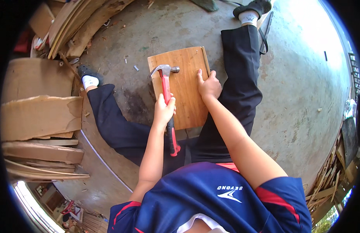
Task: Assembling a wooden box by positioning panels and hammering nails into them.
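In the frame's middle, the left hand is closed around the claw hammer, which should feel head-heavy and rigid, best gripped low. Beneath it, the wooden panel seems stiff, good to take by its edges; the right hand touches its right edge, but whether it clasps, I cannot tell.
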